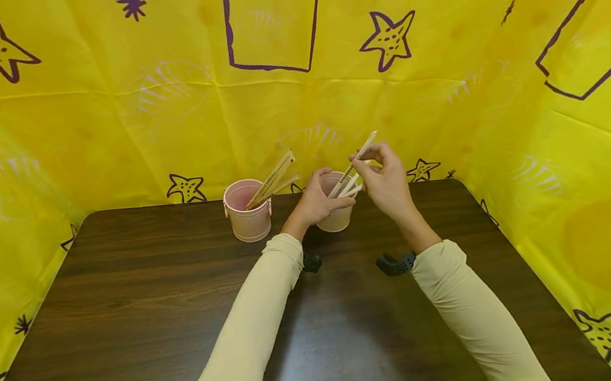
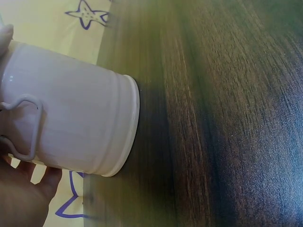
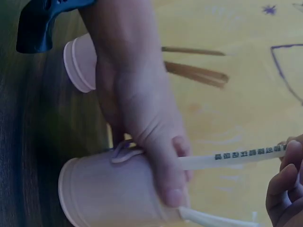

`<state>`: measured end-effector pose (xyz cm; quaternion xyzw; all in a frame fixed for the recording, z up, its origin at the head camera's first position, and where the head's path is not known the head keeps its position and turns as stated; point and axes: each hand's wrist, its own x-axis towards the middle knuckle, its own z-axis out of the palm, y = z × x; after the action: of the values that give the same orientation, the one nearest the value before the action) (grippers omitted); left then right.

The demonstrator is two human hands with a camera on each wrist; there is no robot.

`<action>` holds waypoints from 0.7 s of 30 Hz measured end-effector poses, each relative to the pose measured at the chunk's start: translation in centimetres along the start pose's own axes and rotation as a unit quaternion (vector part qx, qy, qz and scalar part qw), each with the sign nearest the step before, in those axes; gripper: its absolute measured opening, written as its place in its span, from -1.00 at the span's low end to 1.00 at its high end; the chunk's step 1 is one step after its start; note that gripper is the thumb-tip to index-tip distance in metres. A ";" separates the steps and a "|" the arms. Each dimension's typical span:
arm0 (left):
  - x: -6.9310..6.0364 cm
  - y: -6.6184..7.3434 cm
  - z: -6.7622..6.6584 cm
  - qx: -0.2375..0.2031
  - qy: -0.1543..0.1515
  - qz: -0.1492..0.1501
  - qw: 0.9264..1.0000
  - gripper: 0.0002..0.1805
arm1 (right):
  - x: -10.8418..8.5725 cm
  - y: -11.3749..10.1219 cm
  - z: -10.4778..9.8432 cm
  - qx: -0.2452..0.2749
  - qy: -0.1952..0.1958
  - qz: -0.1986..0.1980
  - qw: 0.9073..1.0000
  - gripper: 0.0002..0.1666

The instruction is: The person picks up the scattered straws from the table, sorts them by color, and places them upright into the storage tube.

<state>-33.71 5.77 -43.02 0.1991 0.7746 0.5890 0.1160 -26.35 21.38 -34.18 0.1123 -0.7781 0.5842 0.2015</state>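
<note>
My left hand [image 1: 315,203] grips a small pink bucket [image 1: 335,221] by its rim, with the thumb along the near side. The wire handle of that pink bucket [image 2: 66,109] shows in the left wrist view, and its base is on the table. Above the rim, my right hand [image 1: 390,184] pinches the upper part of a white paper-wrapped straw [image 1: 366,146] with dark print. Its lower end leans into the bucket, beside other white straws [image 1: 354,190]. Part of the right hand [image 3: 286,189] lies outside the right wrist view.
A second pink bucket [image 1: 251,225] stands left of the held one, with tan wrapped sticks [image 1: 276,178] leaning out to the right. Both buckets are at the back edge of the dark wooden table [image 1: 140,302], close to a yellow patterned cloth [image 1: 170,131].
</note>
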 end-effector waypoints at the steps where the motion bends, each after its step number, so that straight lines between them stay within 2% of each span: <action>1: 0.0 0.0 0.0 0.000 -0.003 0.000 1.000 0.09 | 0.3 0.3 0.2 -0.008 -0.004 0.010 1.000 -0.66; 5: 0.1 -0.1 0.2 -0.005 -0.006 0.004 1.000 0.09 | 1.5 1.6 1.1 -0.048 -0.015 0.061 0.997 -0.64; 10: 0.1 -0.2 0.2 -0.008 -0.003 0.010 1.000 0.09 | 2.9 3.0 2.1 -0.086 -0.028 0.125 0.988 -0.64; 17: 0.1 -0.2 0.2 0.007 -0.003 0.009 1.000 0.09 | 3.2 3.7 3.0 -0.111 -0.045 0.146 0.982 -0.67; 21: 0.1 -0.3 0.1 0.009 -0.001 0.007 1.000 0.09 | 3.1 3.6 3.3 -0.107 -0.053 0.153 0.981 -0.57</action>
<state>-33.84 5.80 -43.32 0.2063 0.7784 0.5826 0.1101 -31.24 19.47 -36.71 0.0003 -0.8539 0.5145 0.0787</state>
